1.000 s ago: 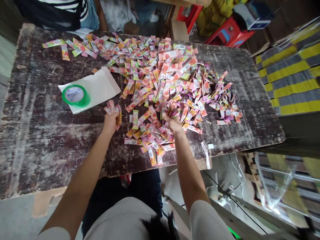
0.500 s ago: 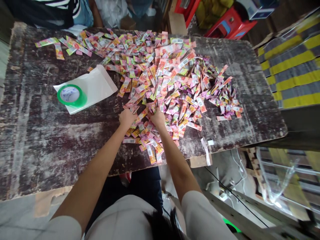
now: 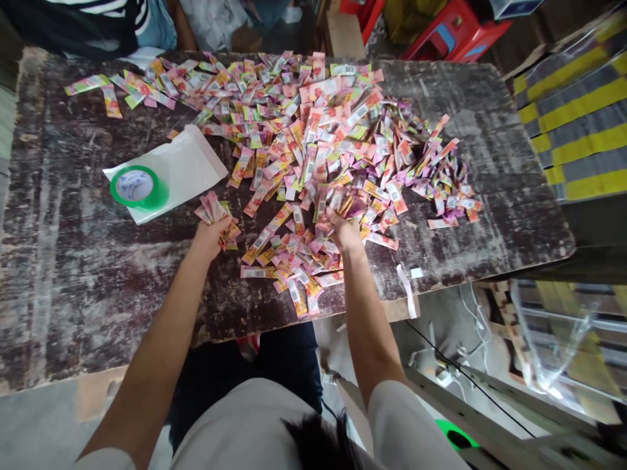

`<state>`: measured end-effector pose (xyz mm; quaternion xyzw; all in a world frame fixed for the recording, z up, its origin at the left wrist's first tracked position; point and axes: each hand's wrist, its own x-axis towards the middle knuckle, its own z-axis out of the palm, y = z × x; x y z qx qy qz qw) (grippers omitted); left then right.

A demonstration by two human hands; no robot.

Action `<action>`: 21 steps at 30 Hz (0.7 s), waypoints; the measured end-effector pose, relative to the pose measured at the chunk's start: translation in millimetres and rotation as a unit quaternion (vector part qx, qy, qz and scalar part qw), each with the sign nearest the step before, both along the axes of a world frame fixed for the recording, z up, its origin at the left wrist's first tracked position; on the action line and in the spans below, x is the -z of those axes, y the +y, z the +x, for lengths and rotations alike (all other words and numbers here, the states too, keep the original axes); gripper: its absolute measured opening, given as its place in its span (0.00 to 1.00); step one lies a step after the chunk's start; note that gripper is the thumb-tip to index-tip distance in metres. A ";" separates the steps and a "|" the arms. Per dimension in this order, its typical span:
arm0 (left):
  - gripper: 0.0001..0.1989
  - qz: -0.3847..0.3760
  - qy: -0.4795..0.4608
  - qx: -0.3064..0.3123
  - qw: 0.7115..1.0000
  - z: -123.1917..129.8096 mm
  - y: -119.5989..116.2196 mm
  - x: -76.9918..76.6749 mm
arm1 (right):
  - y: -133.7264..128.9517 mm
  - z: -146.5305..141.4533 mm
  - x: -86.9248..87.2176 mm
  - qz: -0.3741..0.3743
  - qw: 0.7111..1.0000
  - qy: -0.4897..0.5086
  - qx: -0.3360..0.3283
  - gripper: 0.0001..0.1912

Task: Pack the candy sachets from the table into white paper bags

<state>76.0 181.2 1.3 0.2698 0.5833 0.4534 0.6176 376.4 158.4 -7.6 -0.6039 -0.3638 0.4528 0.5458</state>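
Note:
A wide heap of small pink, yellow and green printed sachets (image 3: pixel 313 130) covers the middle and back of a worn dark table (image 3: pixel 122 274). My left hand (image 3: pixel 210 236) is closed around a bunch of sachets (image 3: pixel 213 207), held left of the heap. At the heap's front right, my right hand (image 3: pixel 345 233) has its fingers curled round more sachets (image 3: pixel 337 199); how many it grips is hidden. Between my hands lies a loose front cluster of sachets (image 3: pixel 294 251).
Green tape (image 3: pixel 157 189) rests on a white plastic bag (image 3: pixel 196 156) at the left. A person in striped clothing (image 3: pixel 147 19) is at the far left edge. Beyond the table stand a red stool (image 3: pixel 453 32) and yellow-and-grey stacks (image 3: pixel 582 124). Paper scraps (image 3: pixel 406 287) lie at the front edge.
My left hand has moved left, out of the heap, carrying a bunch of sachets. My right hand has shifted right across the sachets, which opened a gap at the heap's front left.

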 end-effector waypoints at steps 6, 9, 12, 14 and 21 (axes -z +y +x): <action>0.23 -0.001 0.317 0.178 0.932 33.8 3.7 4.9 | -19.9 -21.7 -32.1 -0.169 0.947 -0.191 -0.197 0.22; 0.19 -0.011 0.522 0.303 0.797 48.4 -12.6 8.5 | -24.7 -60.0 -35.9 -0.226 0.858 -0.370 -0.276 0.17; 0.13 -0.022 0.569 0.345 0.746 48.1 -28.1 10.5 | -27.3 -92.5 -27.4 -0.218 0.780 -0.496 -0.312 0.14; 0.11 -0.012 0.557 0.328 0.763 38.6 -32.9 13.7 | -29.2 -99.0 -22.3 -0.215 0.774 -0.506 -0.315 0.14; 0.20 0.045 0.287 0.096 0.952 2.6 -37.9 30.4 | -41.4 -67.2 -30.5 -0.223 0.817 -0.453 -0.278 0.19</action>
